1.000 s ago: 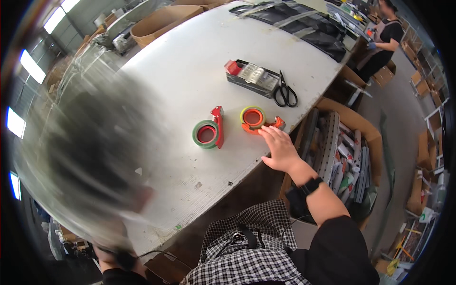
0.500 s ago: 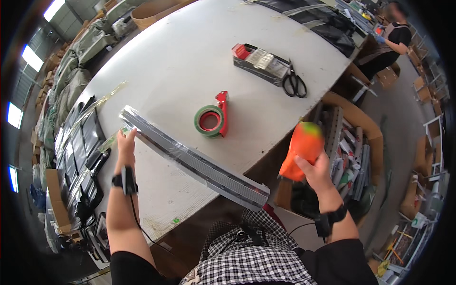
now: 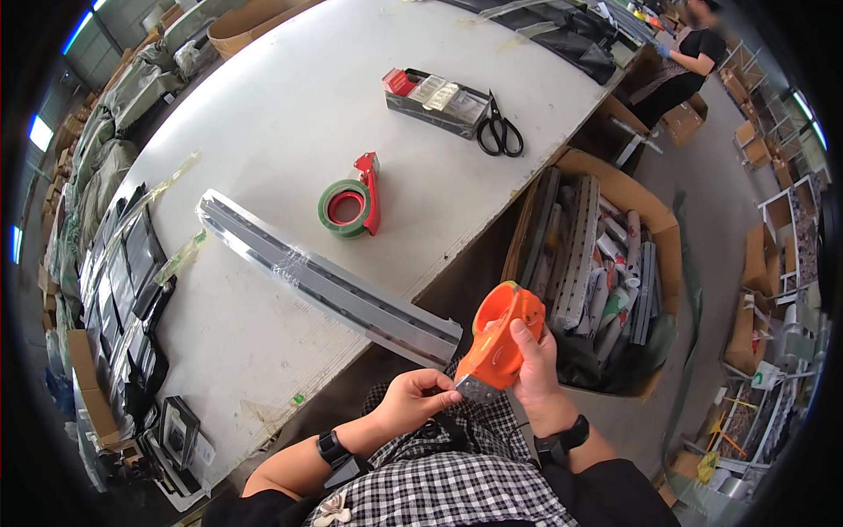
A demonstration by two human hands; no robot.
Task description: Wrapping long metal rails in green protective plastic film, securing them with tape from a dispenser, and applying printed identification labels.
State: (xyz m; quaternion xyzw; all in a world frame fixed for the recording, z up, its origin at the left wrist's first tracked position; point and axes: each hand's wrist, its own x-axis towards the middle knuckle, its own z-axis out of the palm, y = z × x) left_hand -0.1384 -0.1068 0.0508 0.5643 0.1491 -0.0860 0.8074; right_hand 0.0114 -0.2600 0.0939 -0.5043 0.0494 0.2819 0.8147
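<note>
Tape dispenser (image 3: 493,358), above the lap (image 3: 465,483) and near the desk (image 3: 272,149), is best held steady by the right grip (image 3: 536,373) wrapped round it, while the left grip (image 3: 408,400), pinched together at its metal tip (image 3: 477,389) on what I cannot tell, should avoid any sharp edge.

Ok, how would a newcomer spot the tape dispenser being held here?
From the large white table, go just past its near edge to the right hand. It grips a bright orange plastic tape dispenser, its metal end beside the left hand. Unlike the red dispenser with green tape on the table, this one is orange and hand-held.
</note>
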